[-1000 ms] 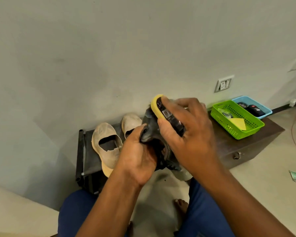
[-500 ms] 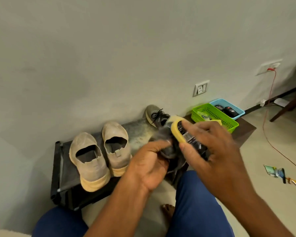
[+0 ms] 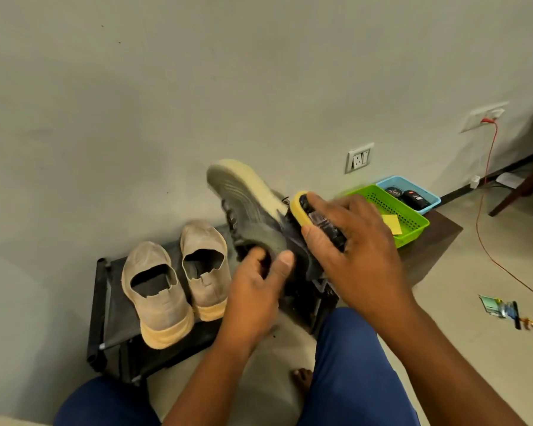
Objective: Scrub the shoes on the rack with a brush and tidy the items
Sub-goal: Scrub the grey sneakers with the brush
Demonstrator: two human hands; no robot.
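Observation:
My left hand (image 3: 256, 290) grips a grey lace-up sneaker (image 3: 246, 207) by its opening, holding it tilted with the toe up toward the wall. My right hand (image 3: 351, 250) grips a yellow-backed brush (image 3: 302, 209) and holds its black bristles against the shoe's right side. A pair of beige slip-on shoes (image 3: 173, 278) stands side by side on the low black rack (image 3: 105, 309), to the left of my hands.
A green basket (image 3: 410, 222) with a yellow cloth and a blue basket (image 3: 425, 192) with dark tins sit on a dark wooden box at the right. A red cable (image 3: 486, 192) runs across the floor. Small litter (image 3: 502, 309) lies at right. My knees are below.
The grey sneaker has been raised and tipped, its toe pointing up. The brush has shifted to its right side. The view has swung, showing more of the rack.

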